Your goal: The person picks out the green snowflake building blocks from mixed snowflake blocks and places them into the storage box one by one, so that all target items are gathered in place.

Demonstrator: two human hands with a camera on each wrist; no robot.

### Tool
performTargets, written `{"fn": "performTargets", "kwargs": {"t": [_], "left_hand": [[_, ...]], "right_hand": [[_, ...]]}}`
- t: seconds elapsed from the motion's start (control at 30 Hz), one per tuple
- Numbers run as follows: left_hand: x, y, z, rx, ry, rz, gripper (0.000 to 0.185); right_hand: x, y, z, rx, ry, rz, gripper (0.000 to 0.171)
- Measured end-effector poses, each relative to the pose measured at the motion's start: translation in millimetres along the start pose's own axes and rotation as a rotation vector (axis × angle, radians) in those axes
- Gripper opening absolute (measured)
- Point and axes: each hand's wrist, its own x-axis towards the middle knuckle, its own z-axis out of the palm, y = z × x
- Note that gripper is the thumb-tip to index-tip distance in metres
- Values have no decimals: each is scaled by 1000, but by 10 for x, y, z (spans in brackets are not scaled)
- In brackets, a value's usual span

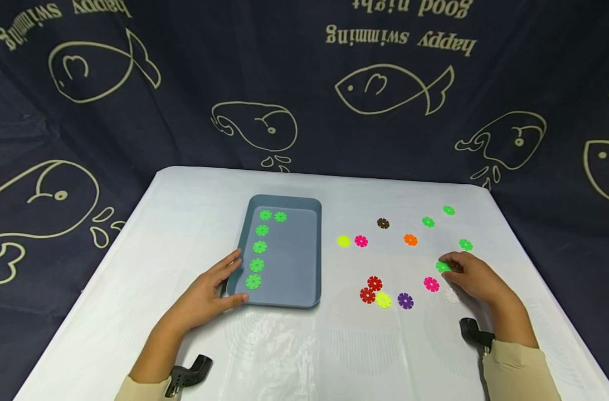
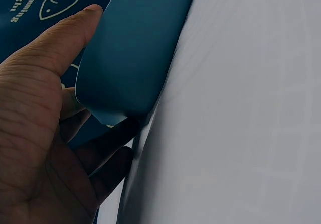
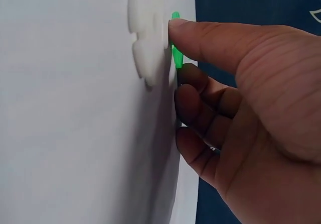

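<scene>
A blue-grey tray (image 1: 289, 259) lies left of the table's middle. Several green notched discs (image 1: 259, 247) form a column along its left side, with one more beside the top one. My left hand (image 1: 204, 295) spans the tray's near left corner, thumb and fingers spread against its rim; in the left wrist view the thumb touches the tray wall (image 2: 135, 48). On the right, my right hand (image 1: 477, 278) pinches a green disc (image 1: 442, 267) at the tabletop between thumb and bent fingers. In the right wrist view the thumb lies against this green disc (image 3: 177, 57).
Around the right hand lie a white disc (image 1: 451, 295), a pink disc (image 1: 432, 284) and a green disc (image 1: 466, 244). Other loose discs include purple (image 1: 405, 301), orange (image 1: 410, 240), brown (image 1: 383, 223) and overlapping red ones (image 1: 368, 295). A dark printed cloth (image 1: 304, 72) hangs behind the white table (image 1: 199, 195).
</scene>
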Motion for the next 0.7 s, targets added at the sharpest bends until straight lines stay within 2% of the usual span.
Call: {"fn": "performTargets", "kwargs": {"t": [0.3, 0.7], "left_hand": [[3, 9, -8, 6, -1, 1, 89], [5, 10, -4, 2, 1, 0, 89]], "right_hand": [[18, -11, 34, -10, 26, 6, 25], [7, -32, 40, -30, 13, 40, 27]]}}
